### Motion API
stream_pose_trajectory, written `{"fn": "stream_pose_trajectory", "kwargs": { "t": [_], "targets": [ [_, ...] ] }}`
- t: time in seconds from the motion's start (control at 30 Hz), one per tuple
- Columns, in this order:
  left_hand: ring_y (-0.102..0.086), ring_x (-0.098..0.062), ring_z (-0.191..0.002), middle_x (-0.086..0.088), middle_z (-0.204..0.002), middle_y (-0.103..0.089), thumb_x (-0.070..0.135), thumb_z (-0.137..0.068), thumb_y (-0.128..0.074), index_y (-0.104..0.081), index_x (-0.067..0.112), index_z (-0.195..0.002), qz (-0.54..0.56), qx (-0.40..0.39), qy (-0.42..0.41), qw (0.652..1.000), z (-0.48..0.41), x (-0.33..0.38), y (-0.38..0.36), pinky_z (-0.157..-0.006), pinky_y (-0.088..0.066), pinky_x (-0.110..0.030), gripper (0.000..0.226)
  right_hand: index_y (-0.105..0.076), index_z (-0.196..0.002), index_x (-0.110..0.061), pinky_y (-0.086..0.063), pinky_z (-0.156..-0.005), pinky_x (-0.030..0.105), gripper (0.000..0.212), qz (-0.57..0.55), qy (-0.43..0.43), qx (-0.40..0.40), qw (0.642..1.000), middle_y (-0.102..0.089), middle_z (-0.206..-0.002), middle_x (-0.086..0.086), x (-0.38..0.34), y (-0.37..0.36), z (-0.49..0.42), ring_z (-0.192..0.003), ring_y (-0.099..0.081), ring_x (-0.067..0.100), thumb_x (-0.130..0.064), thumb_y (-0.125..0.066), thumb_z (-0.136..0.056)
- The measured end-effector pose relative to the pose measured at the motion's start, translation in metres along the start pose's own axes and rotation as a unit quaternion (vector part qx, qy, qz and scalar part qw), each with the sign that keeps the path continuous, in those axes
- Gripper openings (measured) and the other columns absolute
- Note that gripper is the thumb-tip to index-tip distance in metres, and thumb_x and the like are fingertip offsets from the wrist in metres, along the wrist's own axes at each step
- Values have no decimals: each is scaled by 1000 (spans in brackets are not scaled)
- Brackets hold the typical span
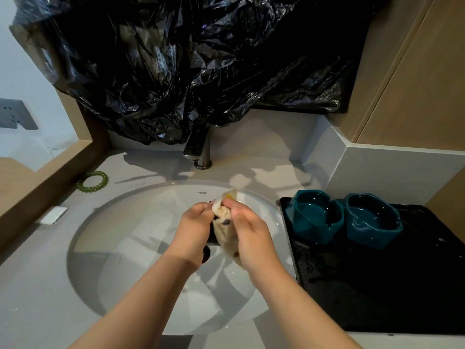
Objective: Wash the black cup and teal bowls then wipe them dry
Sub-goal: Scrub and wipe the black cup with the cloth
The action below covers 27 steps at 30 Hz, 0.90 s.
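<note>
Over the sink point(105, 222), a black cup point(212, 234) is gripped in the left hand point(195, 224) while a cream cloth point(226, 230) is pressed to it by the closed right hand point(247, 226). Two teal bowls point(343, 217) sit on a dark tray point(377, 285) at right, glistening. The cup appears to be at the wiping stage; turning it inside the cloth is called for next.

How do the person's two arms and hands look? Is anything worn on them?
Both forearms are bare up to the lower edge of the picture: no sleeve shows. The left hand and the right hand wear no gloves. No watch, bracelet or ring is visible on the wrists or fingers.
</note>
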<state>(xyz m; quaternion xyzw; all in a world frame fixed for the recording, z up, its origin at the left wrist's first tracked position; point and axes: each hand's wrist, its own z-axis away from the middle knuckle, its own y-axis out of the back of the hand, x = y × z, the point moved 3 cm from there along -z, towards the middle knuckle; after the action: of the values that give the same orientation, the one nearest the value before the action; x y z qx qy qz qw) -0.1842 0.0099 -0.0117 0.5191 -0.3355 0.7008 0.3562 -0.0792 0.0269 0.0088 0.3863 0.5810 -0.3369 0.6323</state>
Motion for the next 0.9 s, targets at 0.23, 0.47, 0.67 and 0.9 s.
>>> {"fn": "stream_pose_trajectory", "kwargs": {
  "t": [0.23, 0.47, 0.67, 0.9],
  "targets": [
    [-48, -24, -69, -12, -73, -50, 21, -95, -50, -51, 9, -72, -80, -105, -43, 990, 14, 4, -7, -67, -41, -39, 26, -57, -128, -23, -33, -107, 25, 33, 67, -40, 52, 996, -55, -133, -5, 2, 20, -26, -124, -49, 10, -25, -43, -99],
    [-68, -35, -80, -21, -88, -70, 15, -94, -43, -63, 3, -98, -15, -88, -39, 995, 0, 10, -3, -73, -53, -43, 23, -42, -130, -39, -35, -90, -1, 42, 48, 58, -38, 996, -48, -121, -27, -10, 5, -5, -111, -47, -15, -11, -37, -99],
    [-62, -31, -71, -20, -79, -62, 29, -90, -53, -61, -6, -96, 18, -157, -48, 986, 16, 15, -7, -57, -50, -35, 36, -59, -112, -38, -39, -107, 34, 21, -31, -46, 11, 998, -58, -125, -10, -7, 11, -21, -116, -53, 10, -36, -48, -93],
    [-61, -32, -86, -22, -94, -65, 25, -97, -47, -63, 0, -100, 20, -47, -26, 998, 4, 25, 0, -80, -48, -43, 30, -57, -99, -24, -46, -94, 26, 43, -254, 34, 156, 954, -63, -114, -1, -9, 26, -8, -112, -58, 12, 13, -38, -88]
  ]
}}
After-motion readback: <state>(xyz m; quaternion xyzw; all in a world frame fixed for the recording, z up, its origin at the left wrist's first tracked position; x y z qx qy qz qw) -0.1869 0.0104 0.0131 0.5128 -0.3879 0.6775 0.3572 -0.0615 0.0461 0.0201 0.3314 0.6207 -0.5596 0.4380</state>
